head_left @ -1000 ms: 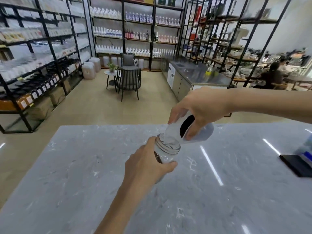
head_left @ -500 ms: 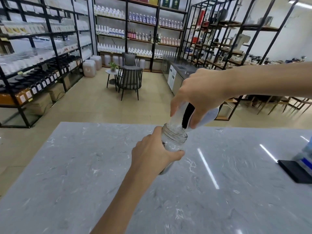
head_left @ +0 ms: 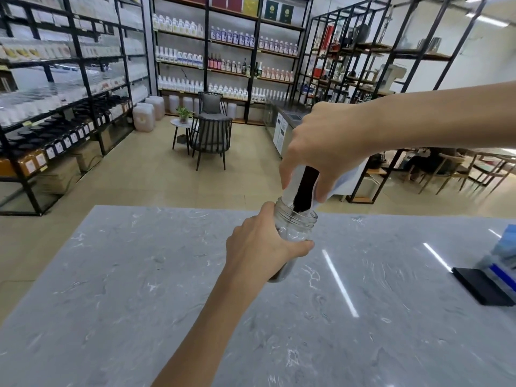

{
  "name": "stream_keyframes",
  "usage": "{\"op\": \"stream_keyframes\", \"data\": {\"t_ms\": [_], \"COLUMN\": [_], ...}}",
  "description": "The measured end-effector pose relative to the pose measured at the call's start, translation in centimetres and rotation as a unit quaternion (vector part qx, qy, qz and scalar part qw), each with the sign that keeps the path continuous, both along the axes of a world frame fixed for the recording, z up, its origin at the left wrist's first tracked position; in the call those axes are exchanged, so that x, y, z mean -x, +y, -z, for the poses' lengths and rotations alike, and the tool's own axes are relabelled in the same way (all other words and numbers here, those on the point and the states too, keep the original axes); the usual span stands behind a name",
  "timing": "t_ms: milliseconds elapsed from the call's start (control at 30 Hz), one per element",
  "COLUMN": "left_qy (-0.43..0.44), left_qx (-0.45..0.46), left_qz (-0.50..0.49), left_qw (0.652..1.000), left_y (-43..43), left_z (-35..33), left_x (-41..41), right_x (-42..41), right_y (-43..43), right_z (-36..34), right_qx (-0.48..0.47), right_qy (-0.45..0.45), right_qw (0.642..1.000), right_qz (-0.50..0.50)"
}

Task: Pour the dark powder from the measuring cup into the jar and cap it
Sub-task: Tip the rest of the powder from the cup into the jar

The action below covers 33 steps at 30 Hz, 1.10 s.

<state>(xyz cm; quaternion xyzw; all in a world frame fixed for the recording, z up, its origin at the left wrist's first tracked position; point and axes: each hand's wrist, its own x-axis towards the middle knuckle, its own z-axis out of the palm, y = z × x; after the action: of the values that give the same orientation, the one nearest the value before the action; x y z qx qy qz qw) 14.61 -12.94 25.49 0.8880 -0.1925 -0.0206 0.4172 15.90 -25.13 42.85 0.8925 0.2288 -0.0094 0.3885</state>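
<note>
My left hand grips a clear glass jar that leans slightly on the grey marble counter; dark powder shows at the jar's bottom. My right hand holds a clear measuring cup tipped steeply over the jar's open mouth. A band of dark powder slides down the cup's wall toward the mouth. No cap is in view.
A black pad with a blue and white pack lies at the counter's right edge. Beyond the counter's far edge are the shop floor, a chair with a small table, and black shelving full of bottles.
My right hand has tipped the cup steeper and lifted its base. The powder has slid from the cup's belly down to the jar mouth. The view has tilted up slightly.
</note>
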Motion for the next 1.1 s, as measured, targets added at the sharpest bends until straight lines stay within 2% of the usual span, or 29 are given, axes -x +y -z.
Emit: {"op": "stream_keyframes", "data": {"t_ms": [167, 300, 467, 700, 900, 967, 1033, 1100], "left_qy": [0.001, 0.004, 0.004, 0.005, -0.008, -0.012, -0.018, -0.02], "left_qx": [0.003, -0.002, 0.016, 0.032, 0.052, 0.056, 0.063, 0.063], "left_qz": [0.006, 0.014, 0.028, 0.037, 0.036, 0.036, 0.033, 0.036], "left_qw": [1.0, 1.0, 0.999, 0.999, 0.998, 0.998, 0.997, 0.997], "left_y": [-0.6, -1.1, -1.9, -2.7, -3.4, -3.5, -3.4, -3.3], "left_z": [-0.5, -1.4, -3.0, -4.3, -5.5, -5.7, -5.6, -5.4], "left_x": [-0.3, -0.8, -1.6, -2.2, -2.8, -2.8, -2.8, -2.7], "right_x": [0.1, -0.1, -0.8, -0.7, -1.3, -1.7, -1.5, -1.8], "right_y": [0.2, 0.3, 0.3, 0.4, -0.2, -0.3, -0.4, -0.6], "right_z": [-0.4, -1.3, -2.5, -3.4, -3.9, -4.2, -4.6, -5.1], "right_qx": [0.036, 0.131, 0.18, 0.245, 0.267, 0.239, 0.231, 0.247], "right_qy": [0.005, 0.05, 0.071, 0.06, 0.02, 0.024, 0.002, 0.038], "right_qw": [0.999, 0.989, 0.98, 0.967, 0.963, 0.97, 0.973, 0.968], "right_qz": [-0.007, -0.041, -0.045, -0.031, 0.011, 0.026, -0.002, -0.024]}}
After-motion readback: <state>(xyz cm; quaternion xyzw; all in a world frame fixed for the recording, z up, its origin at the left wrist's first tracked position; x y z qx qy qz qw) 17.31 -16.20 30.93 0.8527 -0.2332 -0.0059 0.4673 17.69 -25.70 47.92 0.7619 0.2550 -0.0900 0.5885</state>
